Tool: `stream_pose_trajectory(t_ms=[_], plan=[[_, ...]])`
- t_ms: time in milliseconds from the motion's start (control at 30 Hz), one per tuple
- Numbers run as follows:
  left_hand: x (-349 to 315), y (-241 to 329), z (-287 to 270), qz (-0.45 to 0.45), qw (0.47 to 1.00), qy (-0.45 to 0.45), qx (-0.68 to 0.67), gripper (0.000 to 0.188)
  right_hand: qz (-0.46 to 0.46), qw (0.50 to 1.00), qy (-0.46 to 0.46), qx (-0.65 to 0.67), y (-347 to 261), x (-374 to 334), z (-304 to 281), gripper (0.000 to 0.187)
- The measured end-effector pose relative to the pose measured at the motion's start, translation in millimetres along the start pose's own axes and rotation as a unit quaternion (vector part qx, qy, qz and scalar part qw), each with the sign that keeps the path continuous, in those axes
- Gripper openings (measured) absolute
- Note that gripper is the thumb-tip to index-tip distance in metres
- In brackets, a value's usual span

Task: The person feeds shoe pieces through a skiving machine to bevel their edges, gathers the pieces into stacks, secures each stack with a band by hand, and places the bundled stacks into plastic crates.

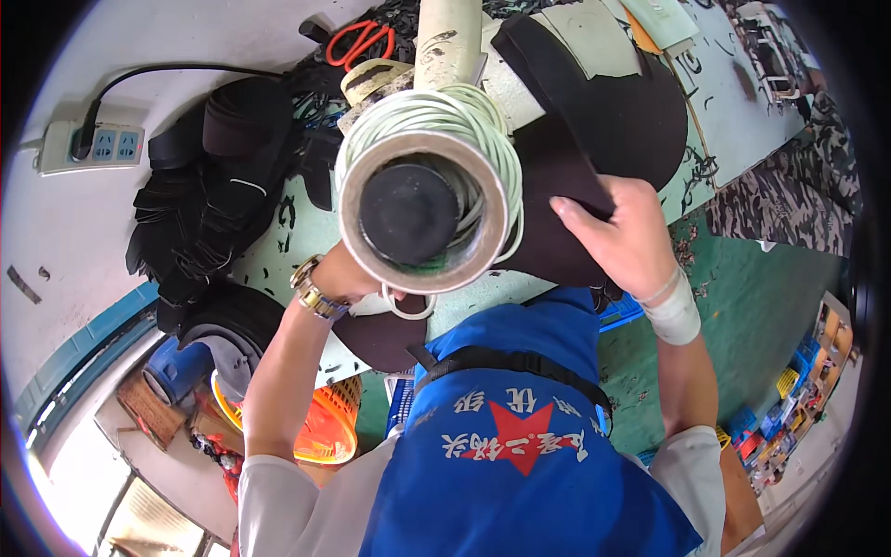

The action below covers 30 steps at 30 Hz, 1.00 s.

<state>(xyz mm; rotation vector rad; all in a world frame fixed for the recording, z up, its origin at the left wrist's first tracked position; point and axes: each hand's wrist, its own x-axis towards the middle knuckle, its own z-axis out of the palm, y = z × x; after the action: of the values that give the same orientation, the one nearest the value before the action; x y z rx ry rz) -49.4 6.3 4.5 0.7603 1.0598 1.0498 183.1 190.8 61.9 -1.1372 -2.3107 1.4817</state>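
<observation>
My right hand [631, 232] grips the edge of a black sheet piece [557, 218], thumb on top and fingers behind it. The sheet looks like dark fabric or foam and lies over the table. My left hand [342, 277], below a wristwatch, reaches behind a round metal tube end [353, 246]; its fingers are mostly hidden there. Pale green cord [371, 139] is coiled round the tube, and a black round cap [408, 213] sits inside it. Beneath my left wrist, a dark rounded piece [385, 342] hangs at the table's front edge.
Stacked black strips [209, 200] fill the table's left side. Red-handled scissors [360, 45] lie at the back among dark scraps. A black cable runs to a wall socket [93, 144]. An orange basket [334, 422] stands at lower left; camouflage cloth [789, 186] hangs at right.
</observation>
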Motion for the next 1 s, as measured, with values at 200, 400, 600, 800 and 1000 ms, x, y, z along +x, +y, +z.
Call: stream_pose_trajectory(t_ms=[200, 400, 600, 800, 1000], plan=[[-18, -34, -6, 0.023, 0.995, 0.077, 0.051, 0.036, -0.083, 0.992, -0.009, -0.095, -6, 29, 6, 0.022], [-29, -101, 0, -0.157, 0.951, 0.263, -0.049, 0.017, 0.032, 0.998, -0.047, -0.001, -18, 18, -10, 0.02], [-5, 17, 47, -0.24, 0.957, 0.157, -0.049, 0.039, 0.15, 0.911, 0.306, 0.233, -51, -109, -8, 0.021], [-62, -55, 26, -0.24, 0.94, 0.167, 0.174, 0.024, -0.072, 0.924, 0.356, -0.115, -45, -39, -72, 0.03], [-75, -113, 81, -0.167, 0.761, 0.315, 0.542, 0.043, -0.119, 0.876, 0.183, -0.43, 40, 19, -12, 0.043]])
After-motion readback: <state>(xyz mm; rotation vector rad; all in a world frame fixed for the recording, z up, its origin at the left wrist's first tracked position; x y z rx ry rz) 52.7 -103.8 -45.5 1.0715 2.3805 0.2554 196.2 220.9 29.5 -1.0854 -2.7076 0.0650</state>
